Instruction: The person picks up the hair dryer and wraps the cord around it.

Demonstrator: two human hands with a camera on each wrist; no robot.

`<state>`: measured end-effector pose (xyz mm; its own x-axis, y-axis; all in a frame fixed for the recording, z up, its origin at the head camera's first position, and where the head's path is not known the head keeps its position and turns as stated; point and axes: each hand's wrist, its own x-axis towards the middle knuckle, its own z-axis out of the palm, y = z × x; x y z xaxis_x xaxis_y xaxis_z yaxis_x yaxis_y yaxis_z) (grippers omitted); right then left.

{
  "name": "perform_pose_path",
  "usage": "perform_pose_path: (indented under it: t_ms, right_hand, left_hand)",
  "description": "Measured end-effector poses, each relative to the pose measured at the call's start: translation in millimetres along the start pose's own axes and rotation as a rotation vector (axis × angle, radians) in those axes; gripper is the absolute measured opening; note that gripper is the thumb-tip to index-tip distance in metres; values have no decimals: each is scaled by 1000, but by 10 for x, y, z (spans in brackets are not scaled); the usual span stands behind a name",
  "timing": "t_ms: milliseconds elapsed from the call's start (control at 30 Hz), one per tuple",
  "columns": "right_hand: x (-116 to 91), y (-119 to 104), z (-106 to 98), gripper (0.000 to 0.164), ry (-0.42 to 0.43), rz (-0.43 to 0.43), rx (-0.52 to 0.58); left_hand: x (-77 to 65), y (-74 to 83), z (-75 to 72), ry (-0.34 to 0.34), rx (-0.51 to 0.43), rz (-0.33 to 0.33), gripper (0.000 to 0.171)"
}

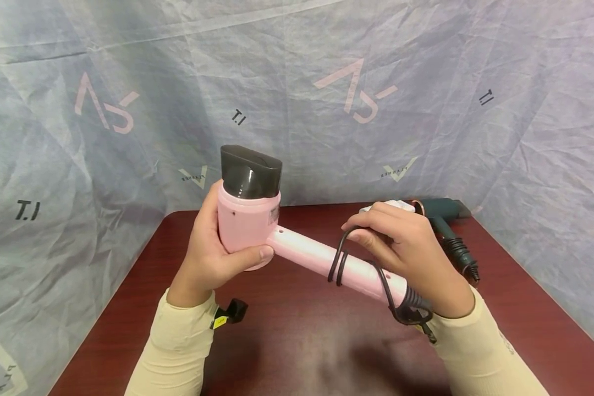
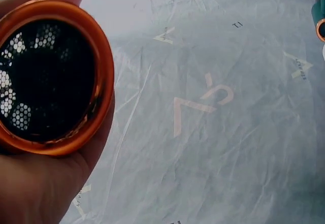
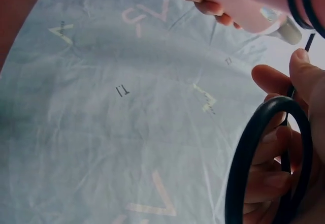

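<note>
We see one pink dryer (image 1: 257, 220) above the table (image 1: 302, 341), our left hand (image 1: 210, 256) gripping its body, our right hand (image 1: 411, 253) pinching its cord (image 1: 337, 258), two loops round the handle, one green dryer (image 1: 443, 217) behind.

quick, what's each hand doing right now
Left hand: grips the body of the pink hair dryer.
Right hand: pinches the black cord, looped around the dryer's handle.
</note>
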<state>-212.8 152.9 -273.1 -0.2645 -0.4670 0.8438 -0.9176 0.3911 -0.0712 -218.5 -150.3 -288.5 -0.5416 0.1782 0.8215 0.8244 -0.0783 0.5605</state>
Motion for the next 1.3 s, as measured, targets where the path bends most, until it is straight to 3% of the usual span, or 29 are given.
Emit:
perform_pose_path:
  t_ms: [233, 300, 400, 500, 567, 633, 733, 1000, 1100, 1233, 1300]
  right_hand:
    - [8, -81, 98, 12, -7, 69, 104]
    - [-30, -63, 147, 16, -17, 85, 92]
    - [-99, -9, 233, 6, -56, 124, -5]
    - [-139, 40, 299, 19, -136, 167, -64]
    - [-159, 51, 328, 17, -185, 201, -74]
    - [-170, 52, 347, 4, -243, 234, -32]
    - [-170, 44, 363, 14, -319, 277, -3]
    - [-163, 30, 366, 26, -502, 397, 5]
    - [-176, 16, 370, 10, -554, 380, -27]
    - [-188, -45, 350, 36, -620, 294, -73]
    - [-189, -96, 334, 40, -643, 241, -93]
  left_hand:
    - [18, 9, 30, 114, -48, 28, 87]
    - [27, 5, 41, 143, -76, 29, 85]
    - [32, 4, 50, 193, -119, 16, 80]
    - [38, 4, 54, 245, -124, 11, 77]
    - [45, 0, 53, 273, -112, 13, 75]
    - [55, -5, 53, 294, -100, 18, 74]
    - [73, -20, 55, 322, -102, 26, 72]
    - [125, -74, 37, 486, -210, 49, 67]
    - [140, -89, 0, 534, -237, 63, 65]
    - [159, -62, -35, 593, -224, 79, 67]
    - [174, -23, -36, 614, -208, 85, 67]
